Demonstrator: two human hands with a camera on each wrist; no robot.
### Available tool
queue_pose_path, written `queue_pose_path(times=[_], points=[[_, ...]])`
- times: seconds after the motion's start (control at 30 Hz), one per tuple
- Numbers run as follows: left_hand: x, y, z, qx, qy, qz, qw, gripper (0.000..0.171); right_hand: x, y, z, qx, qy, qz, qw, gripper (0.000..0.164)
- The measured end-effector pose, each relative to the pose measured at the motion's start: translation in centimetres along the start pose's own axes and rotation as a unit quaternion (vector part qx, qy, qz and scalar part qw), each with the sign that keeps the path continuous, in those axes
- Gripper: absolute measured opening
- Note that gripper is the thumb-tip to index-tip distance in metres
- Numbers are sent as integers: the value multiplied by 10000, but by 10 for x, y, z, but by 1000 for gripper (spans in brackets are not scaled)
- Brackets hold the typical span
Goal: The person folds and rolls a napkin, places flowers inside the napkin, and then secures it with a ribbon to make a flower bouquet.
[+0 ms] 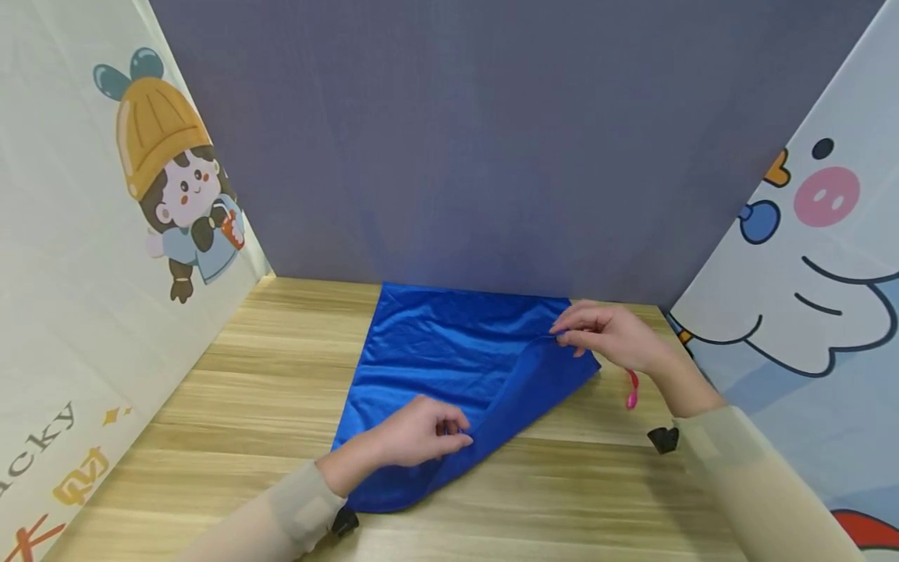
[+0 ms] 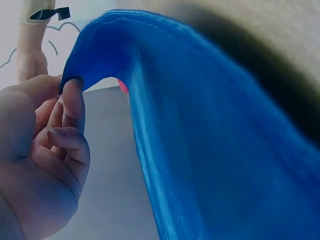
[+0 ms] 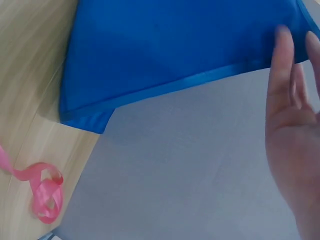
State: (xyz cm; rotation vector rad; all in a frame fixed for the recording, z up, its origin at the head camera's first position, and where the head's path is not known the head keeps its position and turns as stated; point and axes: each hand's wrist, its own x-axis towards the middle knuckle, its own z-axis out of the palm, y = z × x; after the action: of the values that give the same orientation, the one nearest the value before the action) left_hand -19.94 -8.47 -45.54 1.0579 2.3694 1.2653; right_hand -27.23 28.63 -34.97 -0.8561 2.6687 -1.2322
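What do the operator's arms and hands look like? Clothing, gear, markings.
Long, pale beige sleeves, left and right, reaching near the wrists. A small black piece shows at each cuff, left and right. Left hand and right hand ungloved; no rings, markings or cables visible.

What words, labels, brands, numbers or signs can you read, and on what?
"cky": dark letters on the left wall; the picture's edge cuts off the start.
Yellow sign, left wall: too stylised to read surely.
Red sign, left wall: cut off, unreadable.
Blue cloth: no text visible.
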Motion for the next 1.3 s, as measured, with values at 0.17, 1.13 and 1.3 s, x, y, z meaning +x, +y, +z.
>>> queue_pose_path(times=[0.17,1.13,1.3], points=[[0,-2,0,-85,112,-102,9998,9,4,-2,3,-399,483,147,9979,18],[-44,-18,-40,-516,1143,-854,9884,20,71,-23,16,720,883,370,9928,30],[-55,-22,-48,-642,1091,-1013,9868,21,91,-28,22,673,863,183,9938,30]])
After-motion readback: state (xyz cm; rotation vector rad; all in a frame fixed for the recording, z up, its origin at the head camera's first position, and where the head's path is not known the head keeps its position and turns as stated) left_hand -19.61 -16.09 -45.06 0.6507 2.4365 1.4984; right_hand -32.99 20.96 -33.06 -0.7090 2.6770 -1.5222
